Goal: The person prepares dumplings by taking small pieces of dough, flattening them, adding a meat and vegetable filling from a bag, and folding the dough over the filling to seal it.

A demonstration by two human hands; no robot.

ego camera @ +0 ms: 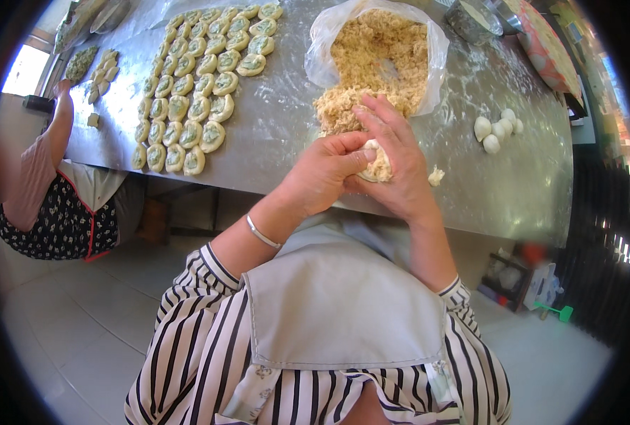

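Between my two hands is a dough wrapper with crumbly tan filling, just over the table's near edge. My left hand has its thumb on the filling and its fingers at the dough's rim. My right hand cups the dough from the right, its fingers stretched up towards the loose filling. Right behind my hands, a heap of the same filling spills out of an open clear plastic bag. A small scrap of dough lies to the right of my right hand.
Rows of dough rounds with green filling cover the metal table's left part. Several white dough balls sit at the right, with a metal bowl behind. At far left a co-worker's arm reaches to a green filling mound.
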